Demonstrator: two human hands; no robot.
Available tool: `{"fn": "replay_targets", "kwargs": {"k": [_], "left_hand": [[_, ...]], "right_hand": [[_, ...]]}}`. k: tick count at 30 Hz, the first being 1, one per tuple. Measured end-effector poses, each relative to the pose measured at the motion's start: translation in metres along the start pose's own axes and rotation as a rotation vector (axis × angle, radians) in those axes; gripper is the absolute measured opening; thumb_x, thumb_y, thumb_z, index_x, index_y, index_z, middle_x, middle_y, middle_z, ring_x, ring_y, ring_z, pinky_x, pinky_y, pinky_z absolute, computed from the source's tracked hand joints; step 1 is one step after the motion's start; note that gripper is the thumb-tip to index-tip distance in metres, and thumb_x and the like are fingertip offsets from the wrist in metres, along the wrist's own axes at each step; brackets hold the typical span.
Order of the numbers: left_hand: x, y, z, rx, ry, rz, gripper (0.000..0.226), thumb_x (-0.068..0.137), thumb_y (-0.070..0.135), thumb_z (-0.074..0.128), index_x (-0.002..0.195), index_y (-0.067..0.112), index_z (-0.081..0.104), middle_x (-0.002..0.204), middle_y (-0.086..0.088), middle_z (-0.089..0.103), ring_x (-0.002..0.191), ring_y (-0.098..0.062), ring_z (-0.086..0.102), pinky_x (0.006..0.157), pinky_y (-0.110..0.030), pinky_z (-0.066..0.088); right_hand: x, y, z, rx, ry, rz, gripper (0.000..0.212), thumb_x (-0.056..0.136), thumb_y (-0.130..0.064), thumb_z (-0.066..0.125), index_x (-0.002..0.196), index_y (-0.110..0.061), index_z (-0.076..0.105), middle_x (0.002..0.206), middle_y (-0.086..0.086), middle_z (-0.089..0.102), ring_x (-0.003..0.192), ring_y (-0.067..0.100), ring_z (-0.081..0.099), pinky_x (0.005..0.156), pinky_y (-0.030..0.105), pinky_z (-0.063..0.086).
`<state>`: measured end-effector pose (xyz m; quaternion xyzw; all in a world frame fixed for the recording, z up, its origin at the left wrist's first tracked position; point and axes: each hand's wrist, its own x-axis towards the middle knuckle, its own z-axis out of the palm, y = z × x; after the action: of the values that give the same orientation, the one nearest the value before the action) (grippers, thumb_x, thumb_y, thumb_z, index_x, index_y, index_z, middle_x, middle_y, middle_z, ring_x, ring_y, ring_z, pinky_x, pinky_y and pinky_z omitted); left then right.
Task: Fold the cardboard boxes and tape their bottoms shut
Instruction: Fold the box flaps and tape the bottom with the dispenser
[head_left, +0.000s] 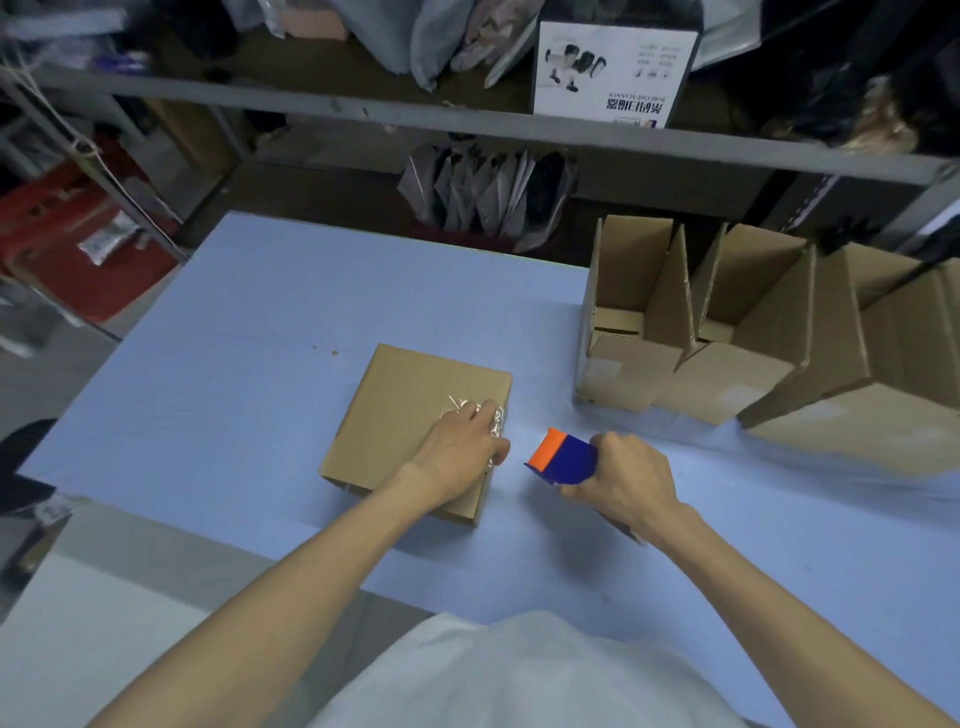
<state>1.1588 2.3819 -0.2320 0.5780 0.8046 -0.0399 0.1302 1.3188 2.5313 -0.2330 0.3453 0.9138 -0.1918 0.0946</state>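
The folded cardboard box (410, 415) lies bottom-up on the blue table (234, 332), near its middle. My left hand (460, 452) rests palm down on the box's right part, fingers close together, flat on crinkled clear tape (493, 418) by the right edge. My right hand (626, 475) is closed around a blue and orange tape dispenser (563, 457), just right of the box and apart from it. Open-topped cardboard boxes (691, 332) stand in a row at the table's right side.

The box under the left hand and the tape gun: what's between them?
Only bare blue table, seen in the head view, between the box and the tape gun.
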Motion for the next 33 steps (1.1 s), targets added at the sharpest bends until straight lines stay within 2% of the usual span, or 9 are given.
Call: {"fn": "replay_targets", "kwargs": {"k": [5,9,13,17,22,25,28,31,33], "left_hand": [[-0.005,-0.003,0.002,-0.478,0.234,-0.172,0.033,0.094,0.011,0.049,0.122,0.025,0.059,0.103,-0.001,0.047,0.099,-0.021,0.048,0.077,-0.034,0.043],[-0.008,-0.011,0.003,-0.503,0.406,-0.273,0.031,0.093,0.02,0.056,0.124,0.02,0.061,0.117,-0.003,0.053,0.111,-0.02,0.049,0.094,-0.023,0.036],[0.01,-0.021,-0.009,-0.469,0.278,-0.237,0.048,0.092,0.013,0.054,0.139,0.019,0.048,0.145,-0.007,0.04,0.136,-0.025,0.033,0.11,-0.028,0.025],[0.044,-0.023,-0.018,-0.311,0.044,-0.2,0.062,0.095,0.031,0.054,0.15,0.023,0.029,0.161,-0.004,0.016,0.15,-0.024,0.003,0.12,-0.041,0.007],[0.071,-0.026,-0.023,-0.231,-0.11,-0.206,0.058,0.086,0.038,0.064,0.138,0.022,0.042,0.138,-0.006,0.046,0.131,-0.026,0.037,0.112,-0.042,0.02],[0.062,-0.026,-0.029,-0.271,-0.004,-0.221,0.055,0.083,0.037,0.069,0.131,0.021,0.048,0.128,-0.004,0.049,0.124,-0.026,0.04,0.105,-0.039,0.025],[0.04,-0.023,-0.046,-0.422,0.308,-0.323,0.055,0.078,0.036,0.073,0.126,0.022,0.051,0.124,0.001,0.049,0.12,-0.022,0.039,0.096,-0.034,0.022],[0.01,-0.018,-0.07,-0.572,0.603,-0.501,0.056,0.073,0.037,0.077,0.121,0.024,0.051,0.12,0.003,0.047,0.116,-0.02,0.038,0.094,-0.033,0.025],[-0.012,-0.014,-0.081,-0.619,0.715,-0.599,0.059,0.07,0.04,0.079,0.12,0.028,0.051,0.116,0.002,0.046,0.111,-0.02,0.039,0.094,-0.033,0.031]], "right_hand": [[-0.004,0.009,0.013,0.08,0.06,-0.018,0.047,0.071,-0.043,0.075,0.106,-0.018,0.055,0.095,0.002,0.065,0.084,0.022,0.058,0.061,0.029,0.042],[-0.008,0.018,0.037,-0.021,0.146,-0.162,0.062,0.091,-0.017,0.06,0.143,-0.014,0.028,0.124,0.009,0.049,0.105,0.024,0.044,0.083,0.029,0.038],[-0.013,0.02,0.057,-0.154,0.019,-0.18,0.079,0.087,0.003,0.045,0.151,-0.007,-0.001,0.132,0.011,0.037,0.113,0.024,0.037,0.09,0.028,0.036],[-0.015,0.019,0.072,0.041,-0.088,-0.108,0.062,0.095,-0.006,0.037,0.151,-0.012,0.01,0.141,0.013,0.036,0.124,0.026,0.035,0.104,0.034,0.033],[-0.018,0.013,0.069,0.039,0.119,-0.087,0.065,0.081,0.001,0.057,0.141,-0.007,0.035,0.127,0.02,0.044,0.111,0.033,0.04,0.086,0.036,0.042],[-0.036,-0.008,0.067,0.268,0.19,-0.128,0.048,0.086,-0.021,0.067,0.128,-0.004,0.052,0.118,0.016,0.052,0.105,0.033,0.049,0.082,0.038,0.046],[-0.04,-0.042,0.052,0.718,-0.085,0.057,0.05,0.094,-0.047,0.052,0.133,-0.015,0.05,0.125,0.003,0.057,0.109,0.019,0.053,0.097,0.038,0.044],[-0.027,-0.071,0.026,1.241,-0.127,0.148,0.043,0.092,-0.041,0.059,0.13,-0.022,0.053,0.126,-0.003,0.06,0.113,0.013,0.057,0.099,0.043,0.047],[-0.02,-0.083,0.012,1.382,-0.041,0.106,0.05,0.082,-0.034,0.073,0.128,-0.025,0.056,0.127,-0.005,0.06,0.118,0.012,0.056,0.099,0.036,0.048]]}}
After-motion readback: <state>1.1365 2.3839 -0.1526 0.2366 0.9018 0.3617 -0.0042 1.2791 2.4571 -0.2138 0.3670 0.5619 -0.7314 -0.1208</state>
